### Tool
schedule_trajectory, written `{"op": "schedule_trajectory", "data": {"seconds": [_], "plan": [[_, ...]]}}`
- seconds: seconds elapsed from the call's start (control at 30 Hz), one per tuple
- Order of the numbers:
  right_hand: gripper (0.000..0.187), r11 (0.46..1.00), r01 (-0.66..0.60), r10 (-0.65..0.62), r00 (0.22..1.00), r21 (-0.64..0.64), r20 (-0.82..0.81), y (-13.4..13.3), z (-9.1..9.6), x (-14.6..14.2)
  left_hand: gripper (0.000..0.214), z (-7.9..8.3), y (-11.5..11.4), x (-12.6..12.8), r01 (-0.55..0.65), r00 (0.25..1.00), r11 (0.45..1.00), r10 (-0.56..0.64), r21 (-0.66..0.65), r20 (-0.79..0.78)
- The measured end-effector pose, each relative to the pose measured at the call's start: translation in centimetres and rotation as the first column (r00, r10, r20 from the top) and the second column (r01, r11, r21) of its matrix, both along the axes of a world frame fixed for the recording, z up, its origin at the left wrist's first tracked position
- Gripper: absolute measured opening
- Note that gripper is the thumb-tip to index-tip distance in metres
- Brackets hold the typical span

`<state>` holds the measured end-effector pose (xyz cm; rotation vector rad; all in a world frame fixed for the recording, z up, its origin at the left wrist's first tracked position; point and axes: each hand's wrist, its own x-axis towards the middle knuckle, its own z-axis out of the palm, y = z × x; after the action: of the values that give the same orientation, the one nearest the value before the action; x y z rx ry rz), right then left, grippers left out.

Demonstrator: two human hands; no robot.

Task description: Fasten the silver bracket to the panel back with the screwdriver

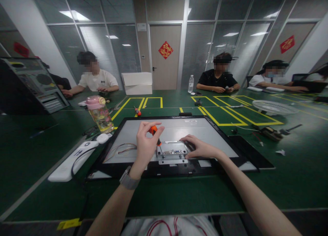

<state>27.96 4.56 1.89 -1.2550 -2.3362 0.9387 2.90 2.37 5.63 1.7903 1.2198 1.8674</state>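
My left hand (147, 140), with a watch on its wrist, pinches an orange and black screwdriver (154, 130). The screwdriver leans, its shaft pointing down at the left end of a metal bracket (164, 146) that carries a row of connector ports. Whether the tip sits in a screw is too small to tell. At the bracket's right end, my right hand (198, 147) grips its edge with bent fingers. The bracket lies on the grey metal back of a flat display panel (128, 130) with a black frame. Thin wires (123, 145) run across the panel left of my left hand.
A white power strip (74, 161) and a pink-lidded bottle (99, 114) stand left of the panel. A black flat piece (249, 152) lies at its right. Beyond it are a small red screwdriver (137, 111) and a white box (137, 84). Several people sit around the green table.
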Motion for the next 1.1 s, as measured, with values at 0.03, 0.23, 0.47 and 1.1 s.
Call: {"op": "schedule_trajectory", "data": {"seconds": [0.03, 0.23, 0.47, 1.1], "plan": [[0.071, 1.000, -0.001, 0.001, 1.000, -0.001, -0.001, 0.03, -0.03, 0.01, 0.019, 0.03, 0.00, -0.06, 0.014, 1.000, 1.000, -0.014, -0.007, 0.004], [0.072, 1.000, 0.003, -0.003, 1.000, 0.005, 0.002, 0.02, -0.04, -0.08, 0.037, 0.17, 0.04, -0.04, 0.190, 0.980, 0.981, -0.187, -0.039, 0.069], [0.072, 1.000, -0.002, 0.002, 1.000, 0.006, 0.002, 0.03, -0.06, -0.02, 0.020, 0.15, -0.12, 0.18, 0.057, 0.998, 0.998, -0.057, -0.020, -0.013], [0.071, 1.000, -0.009, 0.009, 1.000, 0.014, -0.003, 0.01, -0.04, 0.00, 0.011, 0.18, -0.13, 0.12, 0.078, 0.997, 0.997, -0.078, -0.009, -0.019]]}}
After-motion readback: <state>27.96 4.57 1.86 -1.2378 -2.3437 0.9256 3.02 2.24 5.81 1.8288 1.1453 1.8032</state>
